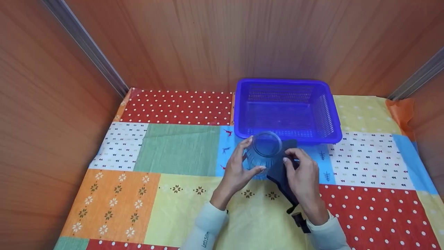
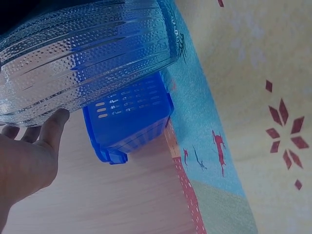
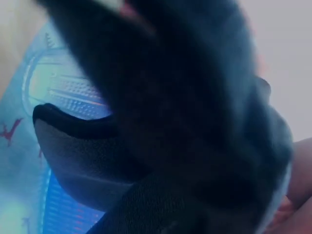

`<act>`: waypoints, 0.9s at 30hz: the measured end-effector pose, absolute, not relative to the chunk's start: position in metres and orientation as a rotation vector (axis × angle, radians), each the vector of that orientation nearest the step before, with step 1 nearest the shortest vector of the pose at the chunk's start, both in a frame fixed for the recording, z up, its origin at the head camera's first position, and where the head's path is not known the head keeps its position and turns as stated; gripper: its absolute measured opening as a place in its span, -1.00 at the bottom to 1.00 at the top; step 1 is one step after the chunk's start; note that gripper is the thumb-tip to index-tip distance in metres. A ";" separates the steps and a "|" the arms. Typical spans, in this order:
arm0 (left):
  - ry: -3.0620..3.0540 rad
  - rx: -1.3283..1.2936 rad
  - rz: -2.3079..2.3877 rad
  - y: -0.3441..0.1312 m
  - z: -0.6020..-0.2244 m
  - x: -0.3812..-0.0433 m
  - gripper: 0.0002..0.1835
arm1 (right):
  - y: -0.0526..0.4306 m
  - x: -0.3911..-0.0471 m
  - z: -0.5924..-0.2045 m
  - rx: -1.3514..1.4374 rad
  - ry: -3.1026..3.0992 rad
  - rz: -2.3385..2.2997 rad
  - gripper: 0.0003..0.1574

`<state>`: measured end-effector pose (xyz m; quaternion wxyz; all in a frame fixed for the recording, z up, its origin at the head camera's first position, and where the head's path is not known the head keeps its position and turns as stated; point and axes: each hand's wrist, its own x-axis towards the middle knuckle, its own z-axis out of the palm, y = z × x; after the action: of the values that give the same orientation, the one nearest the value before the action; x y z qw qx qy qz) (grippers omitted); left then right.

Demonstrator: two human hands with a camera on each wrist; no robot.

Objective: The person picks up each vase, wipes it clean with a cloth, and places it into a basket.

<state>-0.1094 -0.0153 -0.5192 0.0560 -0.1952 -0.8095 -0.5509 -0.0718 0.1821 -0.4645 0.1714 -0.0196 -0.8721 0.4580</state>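
A clear textured glass jar [image 1: 258, 161] stands in front of the basket, its round mouth facing up toward the head camera. My left hand [image 1: 237, 166] grips it from the left side, thumb in front and fingers behind; the left wrist view shows fingertips against the ribbed, dimpled glass [image 2: 92, 58]. In my right hand [image 1: 303, 173] a dark cloth [image 1: 279, 170] is pinched between thumb and fingers, hanging down beside the jar's right side. The cloth [image 3: 92, 156] fills most of the right wrist view and hides much of that hand.
Behind the jar sits a blue-purple plastic basket [image 1: 288, 137] with slatted sides, close to the wooden back wall [image 1: 208, 41]. A patchwork-print cloth [image 1: 180, 149] covers the table. Wooden panels [image 1: 45, 121] rise at the left and right.
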 end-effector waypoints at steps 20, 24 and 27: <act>-2.450 -0.611 -1.665 -0.016 -0.519 -0.110 -0.10 | 0.181 -0.080 -0.538 -0.131 -2.555 1.300 -0.86; -2.441 -0.610 -1.664 -0.016 -0.520 -0.110 -0.10 | 0.179 -0.082 -0.552 -0.106 -2.598 1.229 -0.86; -2.441 -0.609 -1.680 -0.017 -0.519 -0.109 -0.10 | 0.178 -0.083 -0.559 -0.092 -2.635 1.179 -0.87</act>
<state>-0.1092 -0.0165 -0.5192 0.0585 -0.2009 -0.8055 -0.5544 -0.0829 0.1777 -0.5591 0.1262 -0.0317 -0.9050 0.4049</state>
